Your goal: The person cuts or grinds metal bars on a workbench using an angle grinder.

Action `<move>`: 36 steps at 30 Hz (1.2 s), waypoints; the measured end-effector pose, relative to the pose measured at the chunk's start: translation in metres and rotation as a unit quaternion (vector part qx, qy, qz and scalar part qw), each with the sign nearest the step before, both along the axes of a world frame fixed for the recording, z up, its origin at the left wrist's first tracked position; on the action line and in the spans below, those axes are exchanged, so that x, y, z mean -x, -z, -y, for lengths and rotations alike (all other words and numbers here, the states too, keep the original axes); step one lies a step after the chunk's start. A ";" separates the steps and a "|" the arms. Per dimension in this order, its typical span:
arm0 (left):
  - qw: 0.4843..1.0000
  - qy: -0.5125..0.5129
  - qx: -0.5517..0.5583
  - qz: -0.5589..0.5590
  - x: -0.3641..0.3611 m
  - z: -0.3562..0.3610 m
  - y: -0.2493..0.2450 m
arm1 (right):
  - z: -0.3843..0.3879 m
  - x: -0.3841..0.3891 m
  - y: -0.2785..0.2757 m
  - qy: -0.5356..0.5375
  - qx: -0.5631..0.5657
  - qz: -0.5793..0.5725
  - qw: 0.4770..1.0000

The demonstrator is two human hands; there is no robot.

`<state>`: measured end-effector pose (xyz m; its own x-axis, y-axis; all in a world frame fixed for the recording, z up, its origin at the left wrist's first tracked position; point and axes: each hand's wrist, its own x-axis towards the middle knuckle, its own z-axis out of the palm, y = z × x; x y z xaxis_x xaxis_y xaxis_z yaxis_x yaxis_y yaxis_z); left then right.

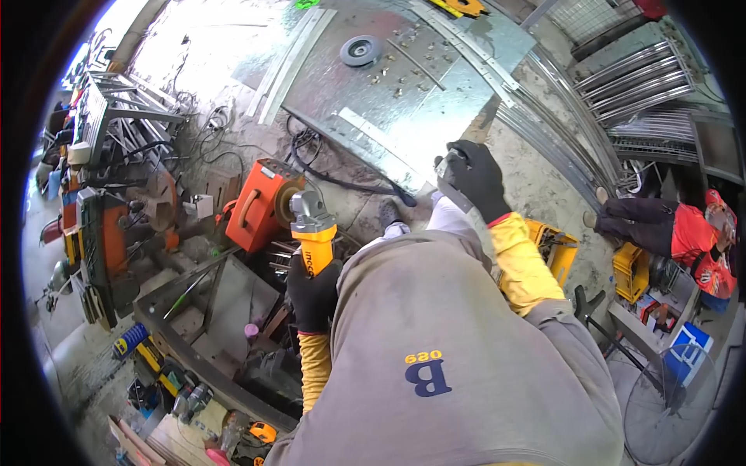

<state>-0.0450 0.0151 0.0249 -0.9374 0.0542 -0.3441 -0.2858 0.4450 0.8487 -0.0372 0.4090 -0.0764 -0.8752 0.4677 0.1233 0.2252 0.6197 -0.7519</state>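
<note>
My left hand (pixel 313 295), in a black glove, is wrapped round the body of a yellow angle grinder (pixel 315 242). The grinder points away from me, its grey head and disc beside an orange metal case (pixel 255 203). Over on the right, my gloved right hand (pixel 478 179) is closed round a flat metal strip (pixel 460 200), which runs back toward my body; part of it is hidden by the glove. Just ahead of that hand lies the corner of a large shiny metal sheet (pixel 334 85).
On the sheet rest a round grinding disc (pixel 360 51), a thin rod (pixel 416 64) and long strips (pixel 291 66). A black cable (pixel 318 171) curls below its edge. Yellow crates (pixel 631 272) and a person in red (pixel 691 231) are at right. A metal-framed bin (pixel 225 311) stands lower left.
</note>
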 end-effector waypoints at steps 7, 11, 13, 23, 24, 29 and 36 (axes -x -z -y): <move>0.999 0.033 0.003 0.003 0.003 0.011 0.012 | 0.001 -0.005 -0.012 -0.153 0.425 0.295 0.842; 0.993 0.088 0.071 -0.021 0.007 0.001 0.000 | 0.015 -0.014 -0.011 -0.106 0.466 0.292 0.828; 0.991 0.108 0.076 -0.029 0.008 -0.004 -0.003 | 0.023 -0.018 -0.011 -0.120 0.456 0.295 0.831; 0.949 0.239 0.173 -0.109 0.012 -0.026 0.006 | 0.028 -0.016 -0.025 -0.131 0.471 0.307 0.817; 0.949 0.240 0.174 -0.107 0.013 -0.028 0.007 | 0.029 -0.015 -0.029 -0.123 0.455 0.321 0.821; 0.945 0.257 0.179 -0.098 0.014 -0.037 0.006 | 0.038 -0.014 -0.011 -0.102 0.380 0.321 0.862; 0.941 0.255 0.209 -0.077 0.014 -0.041 0.010 | 0.051 -0.022 -0.011 -0.125 0.367 0.295 0.874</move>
